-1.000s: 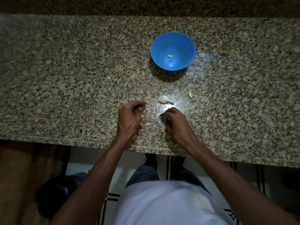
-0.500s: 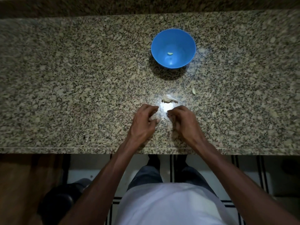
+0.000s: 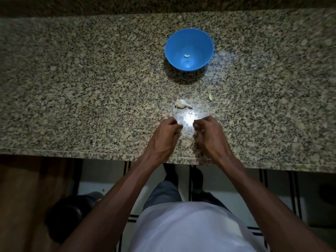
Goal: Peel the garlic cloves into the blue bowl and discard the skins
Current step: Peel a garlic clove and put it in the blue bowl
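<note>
The blue bowl (image 3: 189,36) stands at the back of the granite counter with one peeled clove (image 3: 187,56) in it. An unpeeled piece of garlic (image 3: 182,104) lies in front of the bowl, just beyond my hands. My left hand (image 3: 166,137) has curled fingers that pinch a small pale garlic clove at their tips. A short gap to the right, my right hand (image 3: 209,137) is curled too, and a small pale bit of skin shows at its fingertips. Bright glare on the counter between the hands hides detail.
A loose clove (image 3: 210,97) and a scrap of skin (image 3: 227,102) lie to the right of the garlic piece. The counter's front edge (image 3: 91,152) runs just behind my wrists. A dark wall strip borders the counter's back.
My left hand moved right to meet my right hand over the glare spot. The two have now drawn slightly apart. The view shifted a little.
</note>
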`<move>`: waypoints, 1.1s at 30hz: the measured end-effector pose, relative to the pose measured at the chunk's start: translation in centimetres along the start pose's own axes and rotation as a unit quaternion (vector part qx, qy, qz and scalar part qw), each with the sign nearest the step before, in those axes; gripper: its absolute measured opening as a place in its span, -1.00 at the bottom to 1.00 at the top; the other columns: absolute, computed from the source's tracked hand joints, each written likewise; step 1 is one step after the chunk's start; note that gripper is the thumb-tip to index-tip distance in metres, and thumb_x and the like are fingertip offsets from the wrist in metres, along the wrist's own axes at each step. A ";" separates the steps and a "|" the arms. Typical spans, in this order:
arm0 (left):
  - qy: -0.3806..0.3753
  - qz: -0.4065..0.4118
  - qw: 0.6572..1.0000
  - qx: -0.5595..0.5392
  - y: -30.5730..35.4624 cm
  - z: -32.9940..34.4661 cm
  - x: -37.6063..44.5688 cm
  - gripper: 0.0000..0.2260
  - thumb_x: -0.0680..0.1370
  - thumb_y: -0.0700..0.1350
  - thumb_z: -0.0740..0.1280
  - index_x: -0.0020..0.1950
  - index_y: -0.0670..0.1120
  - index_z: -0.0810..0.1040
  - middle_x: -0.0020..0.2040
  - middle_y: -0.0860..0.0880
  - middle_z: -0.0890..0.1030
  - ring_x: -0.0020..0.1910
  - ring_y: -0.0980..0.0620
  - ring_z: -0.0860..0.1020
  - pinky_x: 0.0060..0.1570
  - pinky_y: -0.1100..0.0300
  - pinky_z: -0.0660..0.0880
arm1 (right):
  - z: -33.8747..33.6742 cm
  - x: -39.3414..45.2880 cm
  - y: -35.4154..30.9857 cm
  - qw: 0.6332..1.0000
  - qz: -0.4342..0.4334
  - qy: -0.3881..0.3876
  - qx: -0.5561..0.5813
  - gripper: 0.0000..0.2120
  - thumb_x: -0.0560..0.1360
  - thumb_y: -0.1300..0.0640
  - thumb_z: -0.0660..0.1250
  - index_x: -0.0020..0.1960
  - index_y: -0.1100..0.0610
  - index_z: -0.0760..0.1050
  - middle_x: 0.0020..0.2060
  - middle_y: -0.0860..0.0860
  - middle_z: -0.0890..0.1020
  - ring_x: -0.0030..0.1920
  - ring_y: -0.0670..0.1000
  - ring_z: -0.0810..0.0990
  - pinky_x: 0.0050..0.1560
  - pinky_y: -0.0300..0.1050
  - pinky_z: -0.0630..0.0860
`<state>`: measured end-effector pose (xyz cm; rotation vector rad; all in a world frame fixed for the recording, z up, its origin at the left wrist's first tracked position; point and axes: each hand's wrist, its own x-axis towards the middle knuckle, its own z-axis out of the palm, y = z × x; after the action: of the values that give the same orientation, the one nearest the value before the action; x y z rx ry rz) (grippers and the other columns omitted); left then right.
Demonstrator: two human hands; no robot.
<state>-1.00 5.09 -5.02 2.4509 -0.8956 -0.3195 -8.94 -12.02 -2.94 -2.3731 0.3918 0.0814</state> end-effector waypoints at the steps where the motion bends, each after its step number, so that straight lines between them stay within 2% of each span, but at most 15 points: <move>1: 0.004 -0.001 1.000 0.003 0.3 0.2 -0.1 -0.83 0.57 -0.27 0.43 0.14 -0.19 0.71 -0.03 -0.10 0.59 -0.06 -0.07 0.55 -0.12 -0.06 0.58 | -0.1 -0.2 0.1 1.000 -0.009 -0.019 -0.013 -0.86 0.57 0.35 0.36 0.10 0.26 0.63 0.03 0.10 0.51 0.01 0.12 0.56 -0.04 -0.04 0.58; 4: 0.011 0.006 1.000 0.029 0.9 0.5 -0.3 -0.72 0.56 -0.30 0.42 0.26 -0.15 0.66 -0.03 -0.12 0.58 -0.08 -0.09 0.54 -0.16 -0.02 0.57 | 0.9 -0.3 0.0 0.996 -0.033 -0.061 -0.052 -0.80 0.58 0.32 0.37 0.19 0.24 0.59 0.12 0.17 0.48 0.06 0.16 0.50 -0.04 -0.15 0.43; 7: -0.009 0.032 0.997 0.075 1.1 0.6 -0.7 -0.85 0.57 -0.26 0.44 0.11 -0.11 0.69 -0.08 -0.07 0.51 -0.10 -0.01 0.42 -0.20 -0.02 0.53 | 1.6 -0.8 -0.4 0.996 -0.046 -0.057 -0.045 -0.79 0.61 0.30 0.30 0.23 0.23 0.57 0.06 0.08 0.46 -0.06 0.07 0.46 -0.24 -0.27 0.38; 11: -0.005 0.013 0.994 0.106 1.4 1.0 -1.4 -0.94 0.56 -0.27 0.43 -0.01 -0.16 0.69 -0.09 -0.07 0.57 -0.10 -0.01 0.47 -0.17 0.00 0.55 | 1.7 -2.0 -0.4 0.985 -0.114 -0.072 -0.110 -0.80 0.53 0.40 0.30 0.12 0.25 0.58 0.07 0.19 0.48 0.06 0.21 0.45 -0.06 0.05 0.47; 13: 0.017 -0.010 0.993 0.114 1.6 1.5 -1.6 -0.92 0.56 -0.31 0.40 -0.03 -0.17 0.66 -0.08 -0.08 0.58 -0.10 -0.04 0.50 -0.15 0.00 0.55 | 1.9 -2.0 -0.2 0.983 -0.135 -0.051 -0.116 -0.91 0.53 0.41 0.35 -0.09 0.25 0.55 -0.07 0.15 0.48 -0.06 0.15 0.46 -0.20 0.08 0.52; 15: 0.045 -0.038 0.993 0.105 1.9 1.8 -1.8 -0.93 0.58 -0.31 0.39 0.01 -0.18 0.65 -0.06 -0.09 0.60 -0.09 -0.02 0.53 -0.16 0.15 0.51 | 2.0 -1.5 -0.2 0.974 -0.166 -0.042 -0.145 -0.87 0.48 0.39 0.44 -0.19 0.25 0.55 -0.17 0.12 0.49 -0.16 0.11 0.47 -0.35 0.03 0.48; 17: 0.076 -0.078 0.992 0.061 2.0 1.8 -2.0 -0.90 0.60 -0.29 0.39 0.04 -0.16 0.68 -0.03 -0.08 0.63 -0.08 0.02 0.56 -0.14 0.27 0.43 | 1.7 -0.8 0.2 0.960 -0.210 -0.048 -0.178 -0.93 0.47 0.35 0.47 -0.15 0.28 0.59 -0.19 0.14 0.52 -0.19 0.13 0.51 -0.37 -0.04 0.39; 19: 0.120 -0.170 0.978 -0.034 2.2 1.4 -2.5 -0.87 0.60 -0.27 0.39 0.06 -0.11 0.71 -0.02 -0.01 0.68 -0.09 0.11 0.60 -0.11 0.34 0.47 | 1.5 -0.1 0.9 0.944 -0.255 -0.056 -0.200 -0.98 0.50 0.33 0.40 -0.07 0.29 0.58 -0.14 0.17 0.54 -0.16 0.16 0.52 -0.34 -0.02 0.41; 21: 0.182 -0.286 0.926 -0.167 2.0 0.6 -3.4 -0.89 0.59 -0.22 0.43 0.05 -0.08 0.73 -0.04 0.03 0.73 -0.16 0.15 0.65 -0.16 0.36 0.54 | 1.4 0.4 1.5 0.932 -0.287 -0.069 -0.211 -0.91 0.48 0.36 0.38 -0.02 0.29 0.55 -0.11 0.19 0.55 -0.12 0.18 0.52 -0.29 0.04 0.49; 23: 0.232 -0.358 0.846 -0.319 1.5 -0.2 -4.8 -0.91 0.59 -0.22 0.46 0.07 -0.13 0.73 -0.04 -0.02 0.74 -0.21 0.14 0.67 -0.26 0.34 0.56 | 1.5 0.8 1.3 0.940 -0.273 -0.078 -0.189 -0.88 0.45 0.41 0.39 -0.05 0.28 0.53 -0.14 0.19 0.56 -0.14 0.18 0.53 -0.28 0.04 0.50; 26: 0.270 -0.385 0.757 -0.454 0.1 -1.1 -7.5 -0.92 0.58 -0.27 0.45 0.05 -0.16 0.71 0.00 -0.08 0.73 -0.16 0.08 0.68 -0.24 0.32 0.58 | 1.4 1.6 -0.9 0.992 -0.096 -0.077 0.038 -0.88 0.58 0.35 0.32 -0.08 0.22 0.61 -0.20 0.09 0.67 -0.20 0.06 0.66 -0.22 -0.04 0.61; 27: 0.284 -0.388 0.735 -0.478 -0.5 -1.3 -8.4 -0.93 0.58 -0.27 0.45 0.03 -0.14 0.70 0.00 -0.08 0.74 -0.11 0.04 0.69 -0.19 0.29 0.60 | 1.5 1.8 -2.2 0.986 -0.017 -0.091 0.140 -0.87 0.63 0.27 0.34 -0.04 0.19 0.65 -0.17 0.04 0.71 -0.17 -0.03 0.68 -0.14 -0.12 0.64; 29: 0.312 -0.396 0.693 -0.516 -1.8 -1.8 -10.4 -0.91 0.59 -0.27 0.45 0.01 -0.09 0.70 -0.01 -0.09 0.74 -0.06 0.00 0.69 -0.11 0.25 0.61 | 2.2 2.2 -5.1 0.942 0.074 -0.125 0.302 -0.87 0.65 0.18 0.38 0.09 0.21 0.68 -0.12 0.04 0.72 -0.15 -0.08 0.68 -0.04 -0.15 0.63; 31: 0.340 -0.399 0.655 -0.545 -3.0 -2.5 -12.6 -0.90 0.59 -0.25 0.45 0.02 -0.07 0.71 -0.01 -0.08 0.74 -0.04 0.02 0.68 -0.05 0.24 0.60 | 3.5 2.2 -8.4 0.895 0.105 -0.173 0.397 -0.81 0.65 0.19 0.39 0.18 0.29 0.65 -0.16 0.02 0.69 -0.19 -0.13 0.64 -0.04 -0.22 0.60; 33: 0.370 -0.398 0.619 -0.567 -4.0 -3.2 -15.1 -0.88 0.59 -0.26 0.44 0.03 -0.06 0.72 -0.01 -0.05 0.75 -0.03 0.05 0.68 -0.01 0.24 0.60 | 5.8 1.4 -11.8 0.872 0.088 -0.227 0.425 -0.83 0.64 0.21 0.38 0.16 0.29 0.64 -0.20 0.00 0.65 -0.22 -0.14 0.62 -0.06 -0.26 0.58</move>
<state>-9.01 18.83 -3.79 1.2911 0.6914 -0.0577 -3.76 -0.31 0.24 -1.3831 0.3191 0.4470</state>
